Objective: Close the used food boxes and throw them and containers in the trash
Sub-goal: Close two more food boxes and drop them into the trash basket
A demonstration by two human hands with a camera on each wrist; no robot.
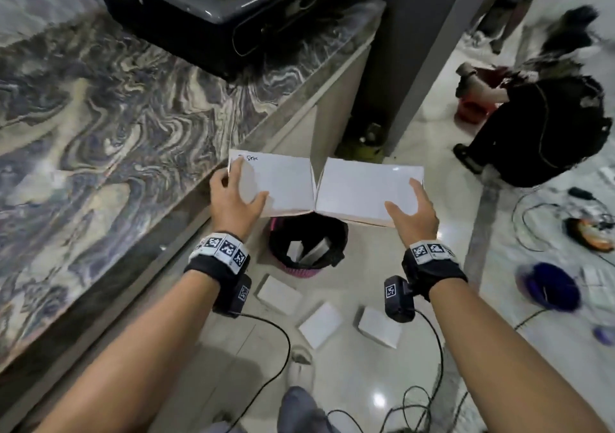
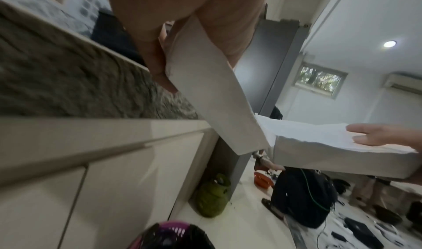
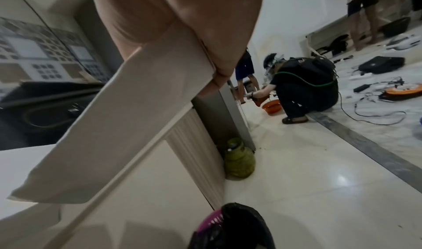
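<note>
Two closed white food boxes hang side by side above the trash bin (image 1: 307, 244), a pink basket lined with a black bag that holds other white boxes. My left hand (image 1: 233, 193) grips the left box (image 1: 286, 183) at its near left corner, thumb on top. My right hand (image 1: 414, 211) grips the right box (image 1: 362, 186) at its near right corner. The left wrist view shows the left box (image 2: 212, 97) pinched between thumb and fingers, with the right box (image 2: 331, 150) beyond. In the right wrist view the right box (image 3: 118, 132) is clamped in my palm above the bin (image 3: 230, 227).
Three more white boxes (image 1: 321, 324) lie on the floor near my feet. A marble counter (image 1: 100, 133) with a black stove runs along the left. A green gas cylinder (image 3: 238, 160) stands by the cabinet. A person (image 1: 539, 133) crouches at the right among cables and a blue bowl (image 1: 549, 286).
</note>
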